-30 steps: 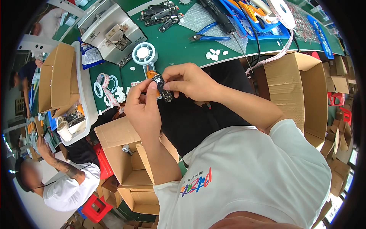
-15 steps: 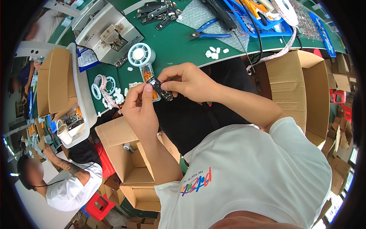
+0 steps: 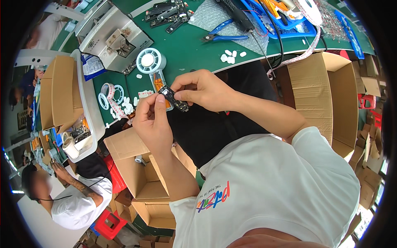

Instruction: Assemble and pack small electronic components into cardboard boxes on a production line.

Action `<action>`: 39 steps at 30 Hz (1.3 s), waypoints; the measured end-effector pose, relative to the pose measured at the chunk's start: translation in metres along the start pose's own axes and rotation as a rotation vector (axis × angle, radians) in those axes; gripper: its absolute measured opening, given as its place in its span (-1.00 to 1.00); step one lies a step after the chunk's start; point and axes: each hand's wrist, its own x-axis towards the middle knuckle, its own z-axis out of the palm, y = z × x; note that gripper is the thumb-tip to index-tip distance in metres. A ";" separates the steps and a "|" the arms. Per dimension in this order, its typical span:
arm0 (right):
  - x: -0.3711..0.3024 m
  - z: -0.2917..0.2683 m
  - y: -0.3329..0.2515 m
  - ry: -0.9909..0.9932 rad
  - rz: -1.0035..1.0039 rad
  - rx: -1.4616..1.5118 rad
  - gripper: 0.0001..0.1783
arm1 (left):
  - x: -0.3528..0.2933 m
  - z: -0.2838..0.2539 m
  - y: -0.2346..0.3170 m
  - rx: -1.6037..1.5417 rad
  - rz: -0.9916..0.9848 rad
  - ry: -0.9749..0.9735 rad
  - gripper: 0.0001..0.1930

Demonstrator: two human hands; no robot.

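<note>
Just left of the frame's centre, a black circuit board is pinched between the fingertips of both hands: the left hand grips its upper-left end, the right hand its upper edge. Behind it, a pale-blue round-headed device with orange parts lies on the green desk. Blue-handled cutters and more black boards lie at the top of the frame.

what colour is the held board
The held board is mostly black, shown best in the head view.
</note>
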 end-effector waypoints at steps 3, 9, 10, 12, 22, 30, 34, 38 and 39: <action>0.000 -0.001 0.002 0.006 0.000 -0.001 -0.92 | 0.005 0.002 0.005 0.029 0.046 0.072 -0.85; 0.001 0.000 0.004 -0.003 0.014 -0.013 -0.92 | 0.065 0.006 0.006 0.144 0.297 0.236 -0.75; 0.000 0.000 0.004 -0.005 0.015 -0.009 -0.92 | 0.074 0.010 0.004 0.195 0.241 0.191 -0.72; 0.001 0.000 0.003 -0.004 0.015 -0.001 -0.92 | 0.089 0.016 0.002 0.295 0.131 0.097 -0.66; 0.001 -0.005 0.004 0.007 0.042 0.075 -0.93 | 0.095 0.024 -0.005 0.181 0.045 0.098 -0.57; -0.001 -0.005 0.005 0.002 0.025 0.097 -0.92 | 0.091 0.023 -0.006 0.198 0.084 0.115 -0.60; -0.001 -0.006 0.005 -0.007 0.023 0.069 -0.92 | 0.091 0.024 -0.006 0.206 0.079 0.122 -0.61; -0.001 -0.006 0.008 -0.002 0.009 0.081 -0.92 | 0.091 0.024 -0.006 0.196 0.091 0.124 -0.63; -0.001 -0.006 0.008 -0.003 0.009 0.081 -0.92 | 0.091 0.024 -0.006 0.196 0.091 0.124 -0.63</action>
